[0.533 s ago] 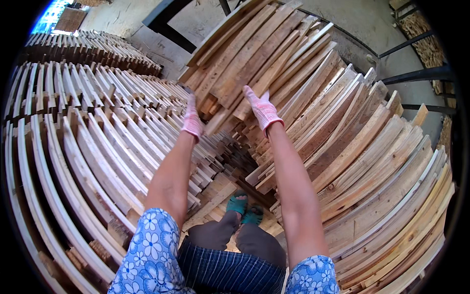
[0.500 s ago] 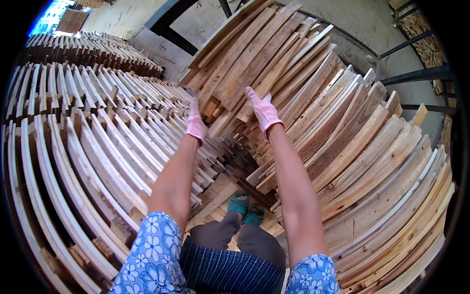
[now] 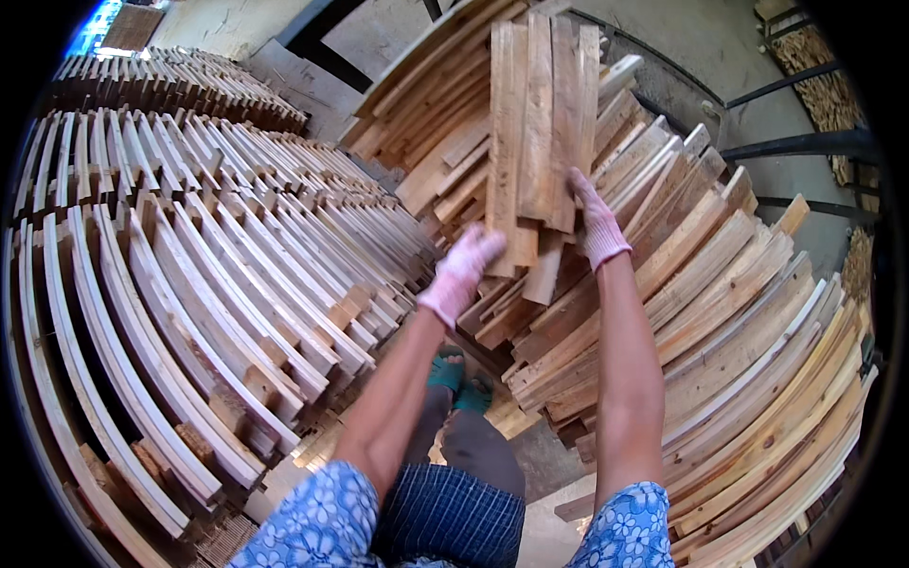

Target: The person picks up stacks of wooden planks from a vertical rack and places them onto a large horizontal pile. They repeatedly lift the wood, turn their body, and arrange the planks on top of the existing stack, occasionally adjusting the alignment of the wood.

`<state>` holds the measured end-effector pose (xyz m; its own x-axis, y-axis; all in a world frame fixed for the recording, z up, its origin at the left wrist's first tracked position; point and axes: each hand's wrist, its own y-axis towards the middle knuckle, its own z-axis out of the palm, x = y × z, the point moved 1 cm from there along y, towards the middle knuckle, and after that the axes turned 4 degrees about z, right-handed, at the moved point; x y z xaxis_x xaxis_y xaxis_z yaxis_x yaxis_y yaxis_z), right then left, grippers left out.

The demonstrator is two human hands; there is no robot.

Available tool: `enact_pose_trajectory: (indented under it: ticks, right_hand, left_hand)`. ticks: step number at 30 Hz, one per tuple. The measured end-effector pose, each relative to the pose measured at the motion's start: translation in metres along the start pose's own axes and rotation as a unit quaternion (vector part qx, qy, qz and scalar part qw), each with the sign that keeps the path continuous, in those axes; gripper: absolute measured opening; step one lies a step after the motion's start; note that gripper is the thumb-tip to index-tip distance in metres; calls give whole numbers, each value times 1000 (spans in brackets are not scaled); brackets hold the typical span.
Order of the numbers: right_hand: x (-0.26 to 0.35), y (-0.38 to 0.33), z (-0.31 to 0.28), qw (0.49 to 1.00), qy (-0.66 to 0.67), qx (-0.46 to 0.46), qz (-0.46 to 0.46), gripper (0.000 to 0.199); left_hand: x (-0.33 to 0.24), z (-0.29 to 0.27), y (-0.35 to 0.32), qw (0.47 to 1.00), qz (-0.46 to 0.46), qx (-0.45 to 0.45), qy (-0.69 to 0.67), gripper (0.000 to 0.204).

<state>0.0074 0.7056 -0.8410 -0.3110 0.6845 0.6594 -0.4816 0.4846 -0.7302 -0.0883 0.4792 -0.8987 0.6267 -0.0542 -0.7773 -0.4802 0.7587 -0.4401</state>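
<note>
Both my hands wear pink-and-white knitted gloves and clasp a bundle of wooden boards from its two sides. My left hand is closed at the left edge, near the bundle's lower end. On the right edge, a little higher, my right hand presses with its fingers partly hidden by the wood. The boards lie side by side, pointing away from me, their near ends uneven. Beneath and beyond them is a heap of loose boards.
At left stand rows of stacked boards with small spacer blocks between them. A tall pile of boards fills the right side. Dark metal bars cross at the far right, and another dark frame stands at the back. My feet in green sandals are between the piles.
The boards between my hands have swung from slanting to nearly straight ahead and come clear of the heap. Both hands have moved right, the left one also lower.
</note>
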Motion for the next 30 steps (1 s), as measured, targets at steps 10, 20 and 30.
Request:
enact_pose_trajectory:
  ticks: [10, 20, 30]
  right_hand:
    - [-12, -21, 27, 997, -2, 26, -72, 72]
    - [-65, -257, 70, 994, -5, 59, 87, 63]
    - [-101, -356, 84, 982, 52, 19, 182, 65]
  left_hand:
    - [-43, 35, 39, 996, -81, 29, 30, 82]
    - [-120, 52, -224, 968, -211, -55, 125, 80]
    - [-116, 40, -331, 963, -259, -26, 75, 81]
